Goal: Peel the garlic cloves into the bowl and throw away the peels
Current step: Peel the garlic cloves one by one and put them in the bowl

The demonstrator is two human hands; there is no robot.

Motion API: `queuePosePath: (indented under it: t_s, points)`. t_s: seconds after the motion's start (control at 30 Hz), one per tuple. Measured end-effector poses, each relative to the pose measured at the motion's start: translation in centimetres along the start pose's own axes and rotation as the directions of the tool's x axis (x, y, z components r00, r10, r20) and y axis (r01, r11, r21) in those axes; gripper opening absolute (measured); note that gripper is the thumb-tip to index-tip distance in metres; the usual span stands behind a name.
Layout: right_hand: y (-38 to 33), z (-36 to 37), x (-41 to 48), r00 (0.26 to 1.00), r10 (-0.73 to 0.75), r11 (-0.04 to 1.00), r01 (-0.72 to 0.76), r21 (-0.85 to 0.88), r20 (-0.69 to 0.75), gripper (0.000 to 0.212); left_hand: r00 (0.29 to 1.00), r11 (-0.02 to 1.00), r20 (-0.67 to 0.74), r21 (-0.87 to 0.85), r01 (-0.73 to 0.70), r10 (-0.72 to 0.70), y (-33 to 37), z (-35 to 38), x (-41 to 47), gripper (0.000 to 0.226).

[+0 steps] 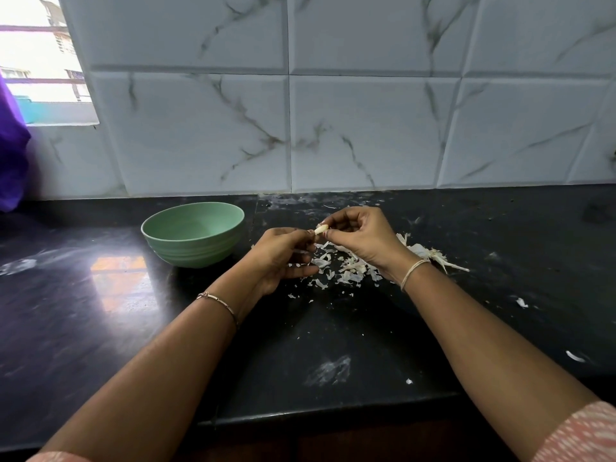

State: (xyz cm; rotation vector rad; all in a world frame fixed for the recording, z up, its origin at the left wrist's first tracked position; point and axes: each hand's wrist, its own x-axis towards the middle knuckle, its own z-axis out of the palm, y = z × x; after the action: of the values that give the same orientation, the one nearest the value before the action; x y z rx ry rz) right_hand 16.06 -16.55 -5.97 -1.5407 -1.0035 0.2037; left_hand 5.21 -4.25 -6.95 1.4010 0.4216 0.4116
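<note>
A black, glossy worktop (100,311) fills the lower half of the frame, dusted with pale smears and catching a bright patch of window light at centre left. Behind it rises a wall of white marble-look tiles (366,128). A window (40,61) sits in the upper left corner, and a purple cloth (10,155) hangs at the left edge. A green bowl (190,251) stands upright left of centre, well back from the front edge of the worktop and apart from the wall. Just right of the bowl, above the worktop, both hands meet on one clove (320,229). The left hand (280,258) pinches its left end with curled fingers, and the right hand (363,238) pinches its right end between thumb and fingers. Below and between the hands lies a loose heap of peels (350,273), spreading right to a dry garlic stalk (433,255) beside the right wrist. A few stray flakes (521,302) lie farther right. The left wrist wears a thin bracelet (218,305) and the right a pale thread (411,273). The worktop's front edge runs across the bottom centre under the forearms. Open dark surface lies left of the bowl, in front of the heap and along the right side.
</note>
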Motion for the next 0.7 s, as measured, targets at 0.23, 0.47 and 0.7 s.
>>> queuePosePath:
  t_s: [0.23,0.47,0.7]
  points:
    - [0.2,0.5,0.1,0.997,0.046,0.999,-0.047,-0.016,-0.060,0.007,0.931,0.794,-0.122,0.567,-0.221,0.345,-0.8,0.6,0.5,0.010]
    - [-0.1,0.6,0.0,0.995,0.071,0.997,-0.072,-0.015,-0.064,0.007,0.798,0.469,-0.043,0.828,-0.308,0.601,-0.9,0.4,0.1,0.014]
    - [-0.1,0.6,0.0,0.995,0.086,0.996,-0.085,0.024,-0.058,0.009,0.806,0.444,-0.015,0.841,-0.310,0.592,-0.8,0.6,0.0,0.019]
